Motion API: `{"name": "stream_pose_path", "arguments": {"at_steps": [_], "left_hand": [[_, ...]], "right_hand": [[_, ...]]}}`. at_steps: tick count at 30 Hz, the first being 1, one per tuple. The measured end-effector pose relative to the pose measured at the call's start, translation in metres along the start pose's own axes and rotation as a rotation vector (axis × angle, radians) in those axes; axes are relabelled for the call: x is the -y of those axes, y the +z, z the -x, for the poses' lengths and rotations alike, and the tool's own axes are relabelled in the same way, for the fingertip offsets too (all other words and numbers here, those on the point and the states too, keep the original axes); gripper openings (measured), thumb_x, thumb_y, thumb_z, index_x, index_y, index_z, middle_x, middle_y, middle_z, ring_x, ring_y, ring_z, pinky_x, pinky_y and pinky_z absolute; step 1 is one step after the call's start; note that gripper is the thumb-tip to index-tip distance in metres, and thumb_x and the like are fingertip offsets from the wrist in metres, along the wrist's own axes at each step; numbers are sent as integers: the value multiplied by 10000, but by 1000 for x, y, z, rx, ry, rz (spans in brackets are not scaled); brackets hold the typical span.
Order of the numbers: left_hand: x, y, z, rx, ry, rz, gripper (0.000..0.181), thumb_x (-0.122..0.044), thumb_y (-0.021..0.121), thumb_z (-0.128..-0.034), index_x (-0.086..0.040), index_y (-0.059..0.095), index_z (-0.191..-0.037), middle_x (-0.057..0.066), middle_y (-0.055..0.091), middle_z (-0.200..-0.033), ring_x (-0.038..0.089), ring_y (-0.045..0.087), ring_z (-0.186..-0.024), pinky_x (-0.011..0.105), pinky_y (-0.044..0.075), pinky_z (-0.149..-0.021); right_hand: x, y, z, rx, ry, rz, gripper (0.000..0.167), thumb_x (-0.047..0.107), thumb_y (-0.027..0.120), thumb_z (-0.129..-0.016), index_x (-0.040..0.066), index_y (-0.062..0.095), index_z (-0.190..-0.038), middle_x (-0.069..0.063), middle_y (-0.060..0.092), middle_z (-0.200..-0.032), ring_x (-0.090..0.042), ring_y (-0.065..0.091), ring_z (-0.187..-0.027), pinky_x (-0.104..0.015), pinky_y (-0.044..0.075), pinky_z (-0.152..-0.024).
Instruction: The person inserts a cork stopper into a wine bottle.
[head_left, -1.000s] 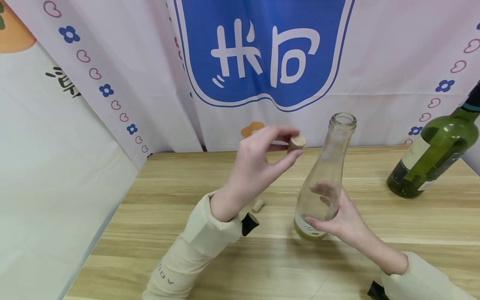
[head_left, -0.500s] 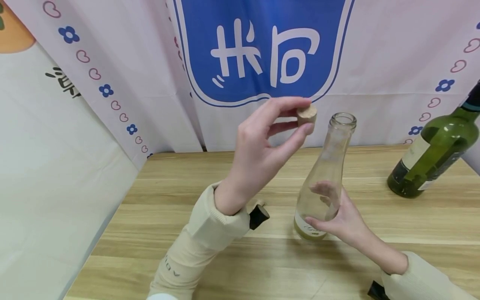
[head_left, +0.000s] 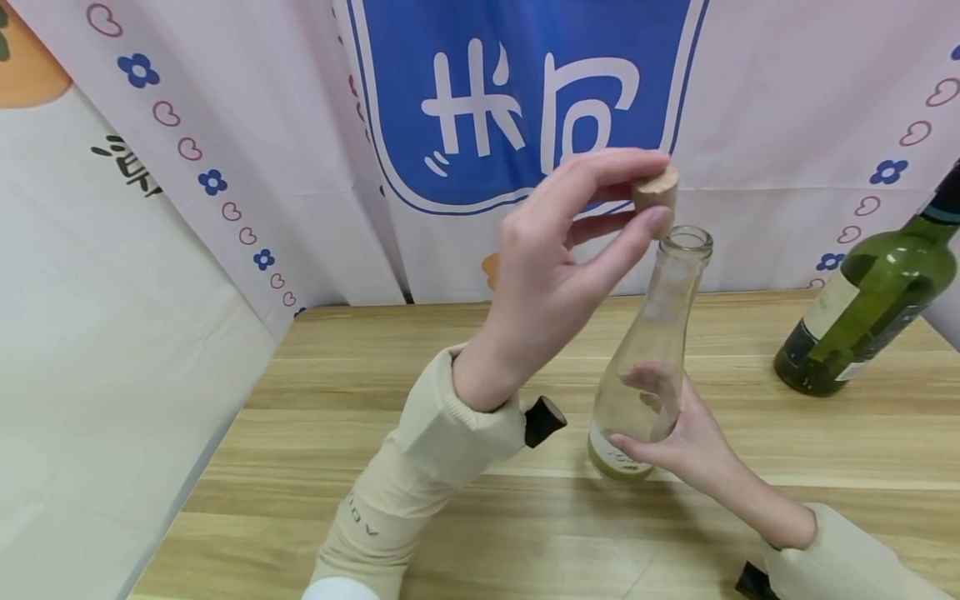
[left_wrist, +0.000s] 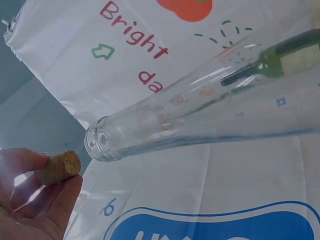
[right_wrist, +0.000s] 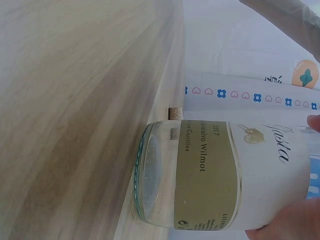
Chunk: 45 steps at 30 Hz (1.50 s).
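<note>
My left hand (head_left: 551,275) pinches a cork (head_left: 656,190) between thumb and fingers. The cork is just above and left of the mouth of a clear glass bottle (head_left: 647,333); the left wrist view shows a small gap between cork (left_wrist: 60,167) and bottle rim (left_wrist: 97,142). This uncorked bottle stands upright on the wooden table. Low on its right side, my right hand (head_left: 693,437) grips it with thumb and fingers curled round the glass. The right wrist view shows its printed label (right_wrist: 205,175) and parts of that hand's fingers.
At the right stands a green wine bottle (head_left: 862,308) with a dark top. A second cork (right_wrist: 175,113) lies on the table (head_left: 300,467), hidden in the head view by my left arm. A printed cloth (head_left: 450,242) hangs along the table's back edge.
My left hand has moved up and to the right with the cork, from left of the bottle to beside its mouth. The right hand and the bottle have stayed put.
</note>
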<state>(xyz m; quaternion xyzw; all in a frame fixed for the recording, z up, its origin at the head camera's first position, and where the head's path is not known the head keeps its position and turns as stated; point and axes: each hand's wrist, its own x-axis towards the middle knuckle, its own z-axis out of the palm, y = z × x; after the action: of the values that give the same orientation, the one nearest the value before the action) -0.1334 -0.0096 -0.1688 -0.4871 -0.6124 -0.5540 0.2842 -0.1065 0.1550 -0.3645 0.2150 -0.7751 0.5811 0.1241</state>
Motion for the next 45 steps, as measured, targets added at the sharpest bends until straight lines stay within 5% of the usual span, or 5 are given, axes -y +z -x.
{"name": "stream_pose_path", "arguments": {"at_steps": [9, 21, 45], "left_hand": [[4, 9, -5, 59, -13, 42, 240, 92, 599, -817, 167, 557, -1041, 251, 582, -1038, 212, 586, -939, 213, 496, -819], [7, 14, -6, 113, -59, -18, 220, 65, 602, -828, 135, 579, -1035, 196, 597, -1023, 111, 580, -906, 163, 482, -809], [20, 15, 1, 150, 63, -66, 164, 34, 615, -831, 118, 614, -971, 175, 627, -971, 109, 595, -923, 163, 465, -841]], "right_hand": [[1, 0, 0, 6, -6, 2, 694, -114, 770, -604, -41, 386, -1178, 104, 510, -1131, 8, 483, -1080, -108, 381, -900], [1, 0, 0, 2, -2, 6, 693, -107, 774, -605, -40, 391, -1178, 106, 517, -1126, 2, 490, -1071, -113, 384, -896], [0, 0, 0, 4, 7, 20, 693, -78, 784, -614, -20, 401, -1189, 56, 508, -1136, -10, 487, -1079, -135, 393, -906]]}}
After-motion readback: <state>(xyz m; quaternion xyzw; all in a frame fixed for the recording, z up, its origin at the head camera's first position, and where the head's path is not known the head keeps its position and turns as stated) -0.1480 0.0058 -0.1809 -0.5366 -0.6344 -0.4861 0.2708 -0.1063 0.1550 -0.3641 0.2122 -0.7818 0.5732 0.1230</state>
